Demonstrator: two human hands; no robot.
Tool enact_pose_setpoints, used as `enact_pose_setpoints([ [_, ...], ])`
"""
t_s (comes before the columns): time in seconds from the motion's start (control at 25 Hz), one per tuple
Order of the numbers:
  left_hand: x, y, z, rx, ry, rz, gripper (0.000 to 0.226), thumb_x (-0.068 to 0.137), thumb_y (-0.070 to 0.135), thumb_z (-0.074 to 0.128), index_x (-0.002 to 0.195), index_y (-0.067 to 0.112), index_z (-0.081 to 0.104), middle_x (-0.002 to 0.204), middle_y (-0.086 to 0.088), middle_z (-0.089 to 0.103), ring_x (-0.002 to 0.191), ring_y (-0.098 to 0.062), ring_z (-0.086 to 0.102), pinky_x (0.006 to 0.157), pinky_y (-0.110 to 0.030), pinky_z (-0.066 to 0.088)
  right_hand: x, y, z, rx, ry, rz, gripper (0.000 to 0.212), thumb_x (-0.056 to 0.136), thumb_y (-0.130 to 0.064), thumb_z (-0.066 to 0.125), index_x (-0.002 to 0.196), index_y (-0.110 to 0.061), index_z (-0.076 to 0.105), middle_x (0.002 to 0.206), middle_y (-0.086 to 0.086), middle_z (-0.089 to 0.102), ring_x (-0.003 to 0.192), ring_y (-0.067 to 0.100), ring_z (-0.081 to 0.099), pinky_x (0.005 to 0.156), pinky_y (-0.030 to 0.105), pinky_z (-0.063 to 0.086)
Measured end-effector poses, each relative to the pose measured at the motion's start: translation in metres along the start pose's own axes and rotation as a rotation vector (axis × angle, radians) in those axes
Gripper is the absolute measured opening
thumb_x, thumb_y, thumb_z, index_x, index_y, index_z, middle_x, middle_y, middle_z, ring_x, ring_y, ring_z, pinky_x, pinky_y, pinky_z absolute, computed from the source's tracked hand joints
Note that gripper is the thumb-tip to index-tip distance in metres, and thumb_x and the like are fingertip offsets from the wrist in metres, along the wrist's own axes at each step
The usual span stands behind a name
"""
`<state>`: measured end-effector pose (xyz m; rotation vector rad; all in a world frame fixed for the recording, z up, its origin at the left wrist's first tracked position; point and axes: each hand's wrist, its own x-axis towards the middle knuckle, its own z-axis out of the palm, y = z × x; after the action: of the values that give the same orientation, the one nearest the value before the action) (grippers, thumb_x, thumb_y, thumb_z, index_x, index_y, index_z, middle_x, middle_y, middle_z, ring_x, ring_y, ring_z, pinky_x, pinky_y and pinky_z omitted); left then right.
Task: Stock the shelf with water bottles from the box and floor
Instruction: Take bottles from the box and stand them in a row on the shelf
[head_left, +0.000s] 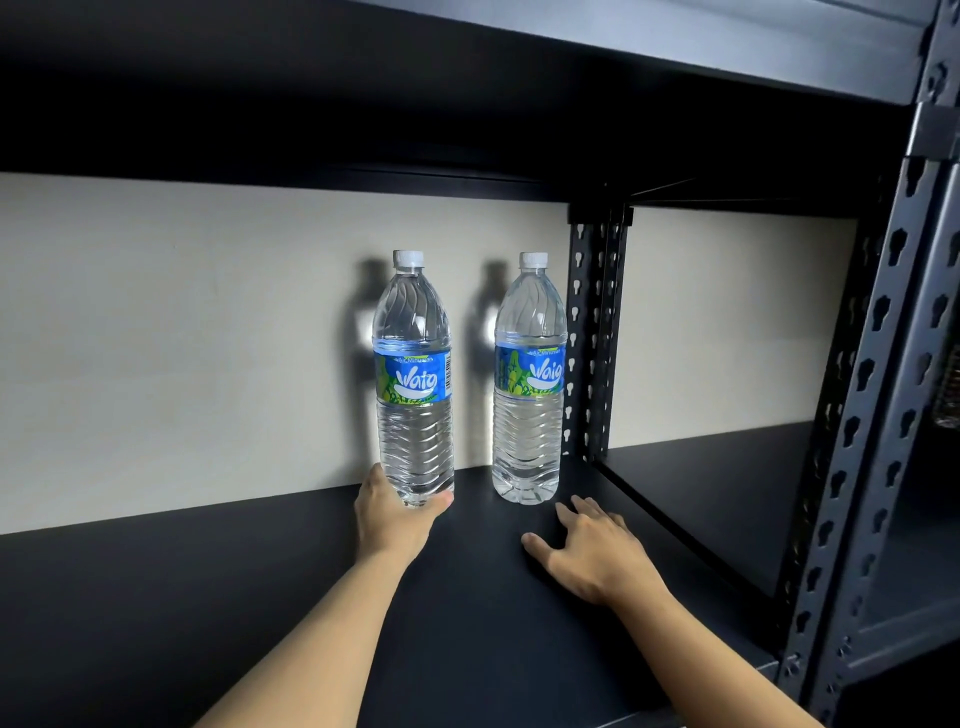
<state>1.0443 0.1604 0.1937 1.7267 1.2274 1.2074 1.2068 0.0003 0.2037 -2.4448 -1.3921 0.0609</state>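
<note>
My left hand (392, 512) grips the base of a water bottle (414, 379), holding it upright on the black shelf (208, 597), near the wall. Just right of it a second bottle (529, 384) stands alone. My right hand (587, 553) rests open and empty, just in front of that second bottle.

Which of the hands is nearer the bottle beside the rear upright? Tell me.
Right. The right hand lies open on the shelf just in front of that bottle, not touching it; the left hand grips the other bottle.
</note>
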Motion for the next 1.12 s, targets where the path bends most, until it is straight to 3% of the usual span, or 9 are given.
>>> enact_pose_setpoints([
  [0.4,-0.0008,0.0004,0.0011,0.016,0.056,-0.038,0.072,0.041,0.053,0.084,0.102,0.021,0.062,0.103,0.002,0.067,0.103,-0.022,0.064,0.086,-0.040,0.057,0.0001,-0.0003,0.0000,0.003,0.009,0.007,0.083,0.091,-0.067,0.041,0.154,-0.014,0.033,0.165,0.005,0.021,0.154,0.019,0.011,0.124,0.037,0.013],
  [0.68,-0.0009,0.0044,-0.0039,-0.025,0.069,-0.058,0.059,0.051,0.032,0.094,0.100,0.016,0.065,0.100,-0.001,0.068,0.094,-0.020,0.065,0.079,-0.027,0.051,-0.0014,-0.0016,-0.0012,0.004,0.016,0.003,0.082,0.091,-0.067,0.042,0.153,-0.014,0.033,0.165,0.005,0.021,0.153,0.019,0.012,0.124,0.037,0.013],
  [0.84,-0.0034,0.0062,-0.0012,0.006,0.058,-0.039,0.065,0.055,0.036,0.091,0.107,0.014,0.060,0.109,-0.004,0.065,0.106,-0.024,0.062,0.087,-0.035,0.054,-0.0017,-0.0014,-0.0015,0.008,0.011,0.006,0.083,0.091,-0.067,0.042,0.153,-0.013,0.033,0.165,0.005,0.021,0.154,0.019,0.012,0.124,0.037,0.013],
  [1.12,-0.0027,0.0037,-0.0023,0.013,0.019,-0.025,0.061,0.054,0.040,0.089,0.106,0.020,0.063,0.104,0.002,0.068,0.097,-0.020,0.067,0.084,-0.032,0.055,-0.0044,-0.0039,-0.0043,0.008,0.001,0.010,0.081,0.091,-0.066,0.043,0.153,-0.013,0.035,0.165,0.005,0.021,0.153,0.019,0.012,0.124,0.037,0.013],
])
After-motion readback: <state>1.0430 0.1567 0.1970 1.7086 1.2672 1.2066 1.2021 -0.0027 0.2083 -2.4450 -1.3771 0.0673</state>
